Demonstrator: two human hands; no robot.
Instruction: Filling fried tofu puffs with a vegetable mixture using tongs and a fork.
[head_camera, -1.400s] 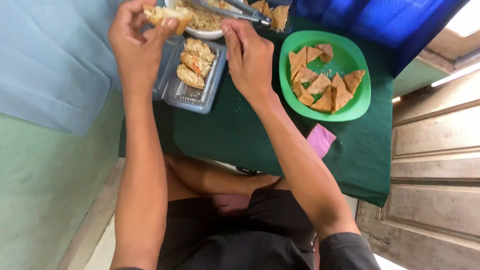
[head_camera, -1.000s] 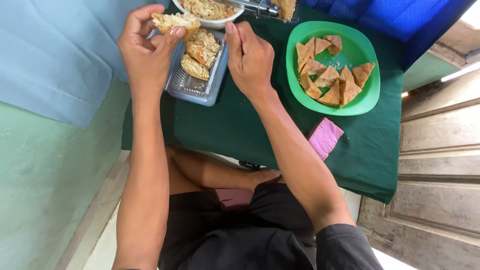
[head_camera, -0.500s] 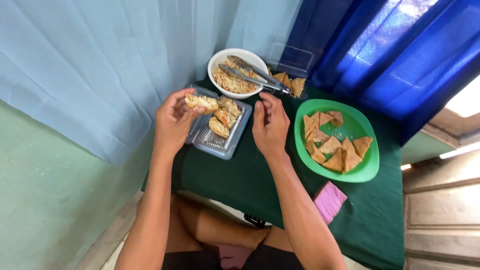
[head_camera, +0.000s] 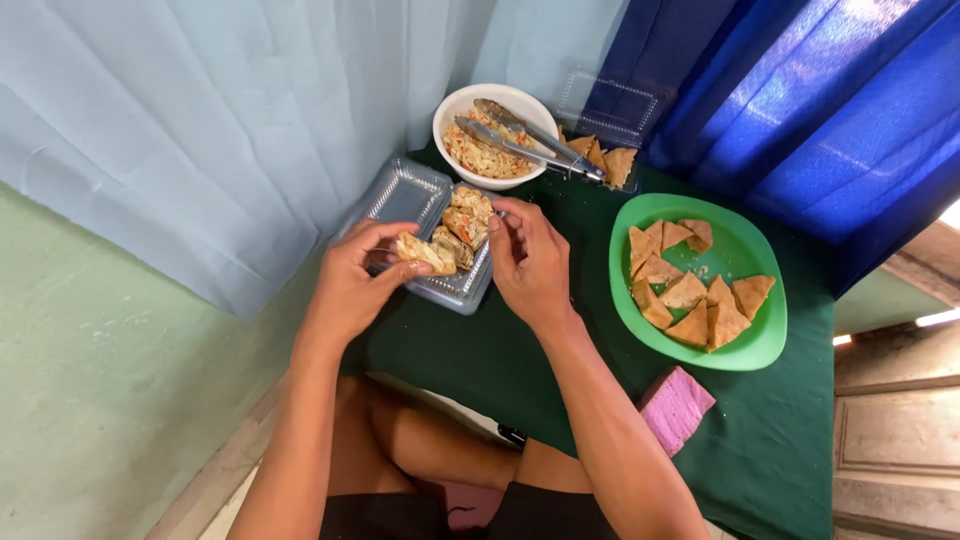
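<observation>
Dark green cloth over a small table, pale blue curtain behind, deeper blue drape to the right. Left hand curled around a stuffed tofu piece, thumb and fingertips pinching it just above the near edge of a clear plastic clamshell tray. Golden-brown skin, split open, pale shredded filling with orange flecks showing. Right hand half closed beside it, fingertips bunched toward the tray; cannot tell whether anything is held between them. Two more filled pieces lying in the tray, ridged transparent lid folded back. White round bowl of shredded filling behind, metal tongs resting across its rim. Second clear box with a few brown pieces beside the bowl. Glossy green plate to the right, piled with flat triangular fried tofu, matte and crusted. Pink folded cloth near the table's front edge.
</observation>
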